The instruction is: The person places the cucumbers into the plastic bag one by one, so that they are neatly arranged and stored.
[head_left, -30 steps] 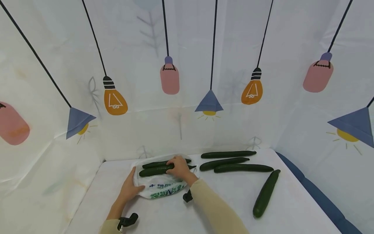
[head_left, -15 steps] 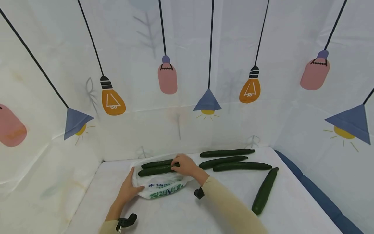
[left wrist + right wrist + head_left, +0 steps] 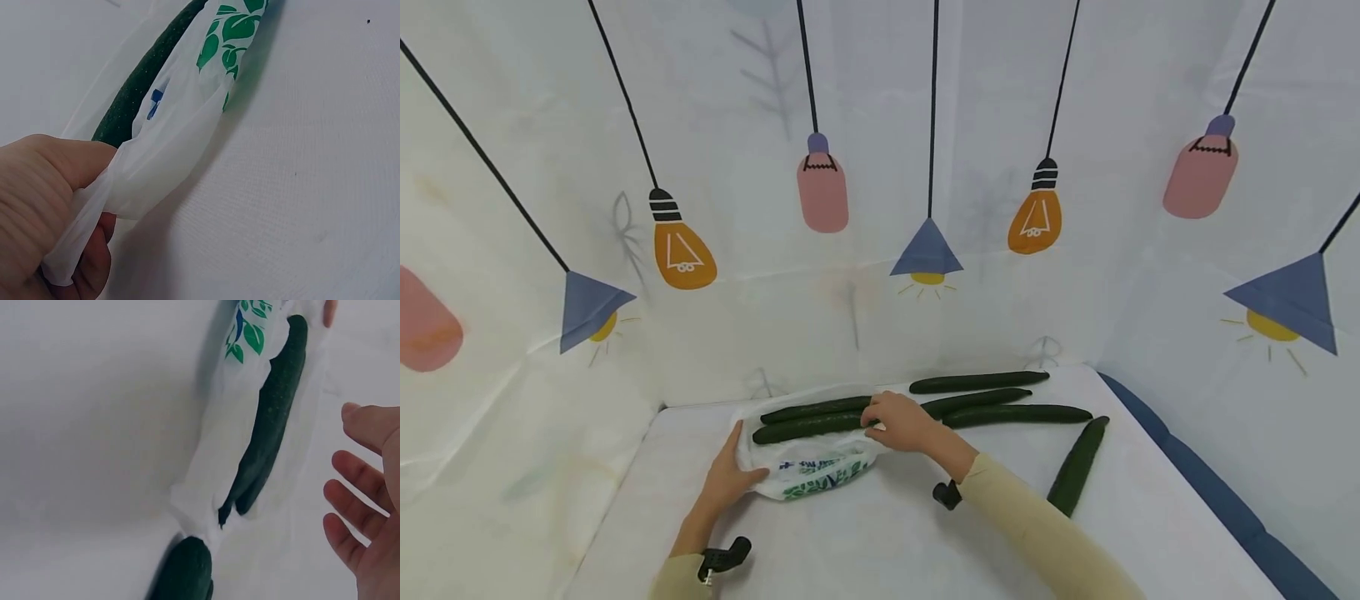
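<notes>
A white plastic bag (image 3: 820, 479) with green leaf print lies at the back left of the table, its mouth spread. Two dark green cucumbers (image 3: 805, 428) lie side by side in it. My left hand (image 3: 726, 475) holds the bag's left end; in the left wrist view, thumb and fingers pinch the thin plastic (image 3: 94, 206). Over the bag's right end is my right hand (image 3: 898, 421), hiding the tips of the cucumbers in the head view. In the right wrist view, its fingers (image 3: 347, 494) are spread and loosely bent beside the bag, with nothing between them.
Several more cucumbers (image 3: 1015, 414) lie on the white table (image 3: 880, 542) right of the bag, one of them (image 3: 1078, 467) slanting toward the front. A white printed curtain (image 3: 760, 333) stands behind. Blue padding (image 3: 1202, 492) runs along the table's right edge.
My right hand has let go of the front cucumber in the bag and moved right, its fingers loosening. My left hand stays on the bag. The head view has shifted slightly.
</notes>
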Demonstrator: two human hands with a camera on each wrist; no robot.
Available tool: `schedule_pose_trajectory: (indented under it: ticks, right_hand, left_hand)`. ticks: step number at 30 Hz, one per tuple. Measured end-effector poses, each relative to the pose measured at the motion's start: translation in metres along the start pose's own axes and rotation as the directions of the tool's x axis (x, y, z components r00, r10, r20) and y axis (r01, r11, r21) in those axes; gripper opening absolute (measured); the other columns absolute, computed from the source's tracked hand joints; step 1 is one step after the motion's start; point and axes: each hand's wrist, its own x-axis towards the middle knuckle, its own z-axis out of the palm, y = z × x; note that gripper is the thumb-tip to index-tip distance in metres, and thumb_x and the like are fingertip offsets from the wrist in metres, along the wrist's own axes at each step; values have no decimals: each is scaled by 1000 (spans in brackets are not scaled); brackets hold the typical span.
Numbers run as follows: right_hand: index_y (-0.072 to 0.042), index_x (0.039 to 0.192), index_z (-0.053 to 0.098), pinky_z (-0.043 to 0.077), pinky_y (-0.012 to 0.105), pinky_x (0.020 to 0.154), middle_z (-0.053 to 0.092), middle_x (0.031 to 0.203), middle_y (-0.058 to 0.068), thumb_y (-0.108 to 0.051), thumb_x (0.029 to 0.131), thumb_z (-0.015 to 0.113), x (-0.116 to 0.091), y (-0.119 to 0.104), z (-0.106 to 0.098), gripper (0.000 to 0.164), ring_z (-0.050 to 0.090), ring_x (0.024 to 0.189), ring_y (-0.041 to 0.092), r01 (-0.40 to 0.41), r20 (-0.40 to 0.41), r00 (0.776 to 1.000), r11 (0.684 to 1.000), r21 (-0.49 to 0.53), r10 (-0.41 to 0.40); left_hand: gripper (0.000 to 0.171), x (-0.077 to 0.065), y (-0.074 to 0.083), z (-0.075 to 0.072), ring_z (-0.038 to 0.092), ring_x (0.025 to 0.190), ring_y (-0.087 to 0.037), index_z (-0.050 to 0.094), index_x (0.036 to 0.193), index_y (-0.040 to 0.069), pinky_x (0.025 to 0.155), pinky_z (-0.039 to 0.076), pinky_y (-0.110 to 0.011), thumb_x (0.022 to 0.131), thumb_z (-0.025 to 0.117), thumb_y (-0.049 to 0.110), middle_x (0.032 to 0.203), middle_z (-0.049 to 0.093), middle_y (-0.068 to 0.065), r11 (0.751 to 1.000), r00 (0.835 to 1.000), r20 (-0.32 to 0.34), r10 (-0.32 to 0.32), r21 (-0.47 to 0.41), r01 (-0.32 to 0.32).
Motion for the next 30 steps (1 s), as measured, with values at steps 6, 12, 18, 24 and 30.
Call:
schedule_pose_trajectory:
  ticks: [6,12,18,24,30]
  right_hand:
    - [-15,103,73,50,29,73,64,100,-1,-23,92,68,-30,8,-11,15,59,88,16,-2,14,1000,1000,-31,3]
    - [-13,100,74,50,31,71,63,96,-1,-21,89,71,-66,25,-20,14,57,85,15,-47,-13,999,999,-15,47]
    - [-12,101,73,51,33,73,64,95,-1,-17,88,73,-102,45,-27,14,60,87,19,-88,-25,996,996,18,88]
    - [-13,103,71,52,35,74,64,96,0,-5,88,70,-137,68,-39,17,62,90,19,-164,-8,986,985,58,164]
    - [-9,101,70,53,37,75,64,95,4,11,85,65,-177,94,-53,26,61,90,21,-241,-28,969,968,73,244]
  left_hand:
    - [110,3,0,1,14,141,-46,3,155,1,113,17,-56,78,80,14,156,12,-29,1000,1000,-4,-6,4,6]
    - [110,8,2,1,13,142,-44,2,156,4,113,17,-55,80,80,18,158,12,-26,1000,1000,4,2,-21,-2]
    - [109,11,4,0,14,142,-45,2,155,3,113,17,-55,80,80,17,157,13,-27,1000,1000,-6,10,-12,-10]
    - [109,8,3,-2,14,142,-45,3,155,2,113,17,-55,79,79,17,157,13,-28,1000,1000,-2,4,-20,-4]
    - [109,6,2,-1,14,142,-46,3,155,2,113,16,-55,79,79,15,157,12,-28,1000,1000,2,1,-13,-1]
